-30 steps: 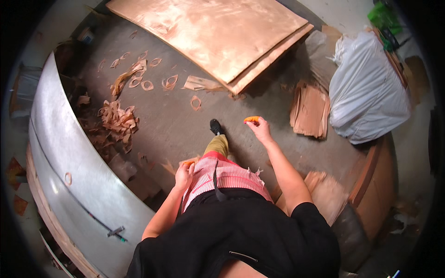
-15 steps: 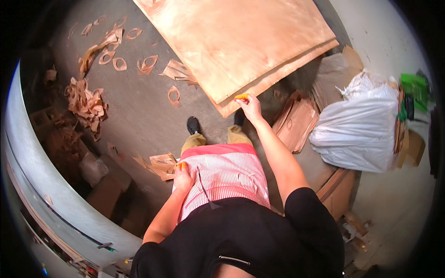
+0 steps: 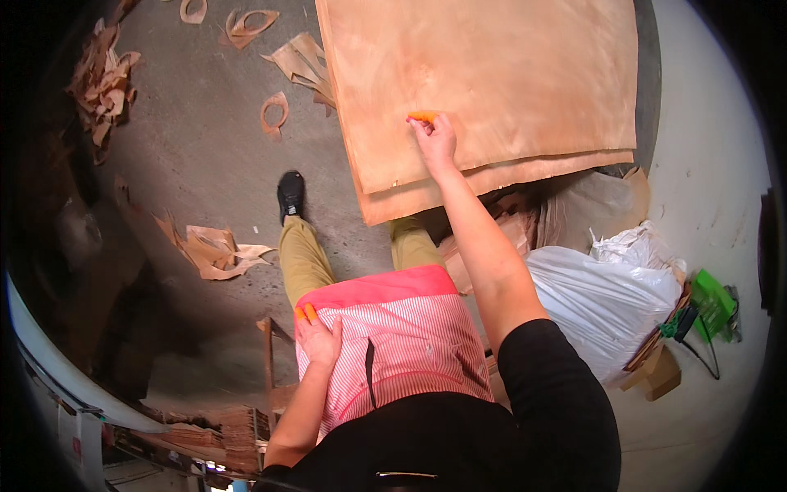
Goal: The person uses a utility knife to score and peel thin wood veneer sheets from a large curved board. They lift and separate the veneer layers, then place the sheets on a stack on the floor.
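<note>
My right hand (image 3: 436, 144) reaches over a stack of large, thin wood veneer sheets (image 3: 508, 82). Its fingers are pinched together, and an orange finger cover (image 3: 423, 116) shows at the tip. A tiny pinkish spot shows at the fingertips; whether it is something held I cannot make out. On the red-and-white striped apron (image 3: 410, 332), at my lap, rests my left hand (image 3: 320, 338), lying flat with fingers stretched out. Orange covers (image 3: 307, 312) sit on two of its fingertips. The lower sheet's near edge sticks out past the upper one.
Veneer scraps (image 3: 215, 252) and ring-shaped offcuts (image 3: 274, 114) lie on the grey floor to the left, with a heap of scraps (image 3: 102, 86) farther off. To the right stand a bulging white sack (image 3: 607, 303), a green bag (image 3: 713, 305) and a cardboard box (image 3: 656, 373).
My right hand has moved from the near corner of the veneer stack forward over its top. My body has turned and stepped, shifting the view. My left hand stays on the apron.
</note>
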Demonstrator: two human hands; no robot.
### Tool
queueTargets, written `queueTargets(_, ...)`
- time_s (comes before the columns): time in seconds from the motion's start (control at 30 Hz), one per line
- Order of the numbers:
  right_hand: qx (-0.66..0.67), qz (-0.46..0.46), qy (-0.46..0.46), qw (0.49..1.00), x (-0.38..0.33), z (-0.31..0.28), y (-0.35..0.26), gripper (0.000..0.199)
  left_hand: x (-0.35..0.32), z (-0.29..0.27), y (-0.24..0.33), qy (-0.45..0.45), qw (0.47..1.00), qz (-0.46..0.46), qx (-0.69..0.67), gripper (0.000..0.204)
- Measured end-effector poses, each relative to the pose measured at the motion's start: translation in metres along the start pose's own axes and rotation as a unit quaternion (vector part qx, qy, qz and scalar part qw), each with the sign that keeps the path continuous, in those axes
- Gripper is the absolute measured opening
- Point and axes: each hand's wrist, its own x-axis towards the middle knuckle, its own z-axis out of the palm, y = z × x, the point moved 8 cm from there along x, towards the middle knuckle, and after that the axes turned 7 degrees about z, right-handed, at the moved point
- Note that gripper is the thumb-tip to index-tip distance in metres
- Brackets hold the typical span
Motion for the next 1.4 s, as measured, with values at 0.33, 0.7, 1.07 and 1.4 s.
queueTargets(0.33, -0.004, -0.012, -0.009, 1.000, 0.022, 0.020, 0.003, 0.011, 0.007, 0.000, 0.007, 0.051, 0.998, 0.024, 0.001, 0.074)
queueTargets(0.7, -0.187, -0.096, -0.032, 0.977, 0.022, 0.029, -0.014, 0.009, 0.011, -0.001, -0.004, 0.007, 0.999, -0.001, -0.043, 0.079)
queueTargets(1.07, -0.246, -0.156, -0.037, 0.956, 0.004, 0.022, -0.017, 0.010, 0.012, -0.004, -0.005, 0.028, 0.999, 0.010, -0.043, 0.079)
queueTargets(1.4, -0.166, -0.049, -0.071, 0.982, -0.010, 0.017, 0.010, 0.011, 0.013, -0.002, -0.005, 0.012, 0.999, 0.005, -0.042, 0.080)
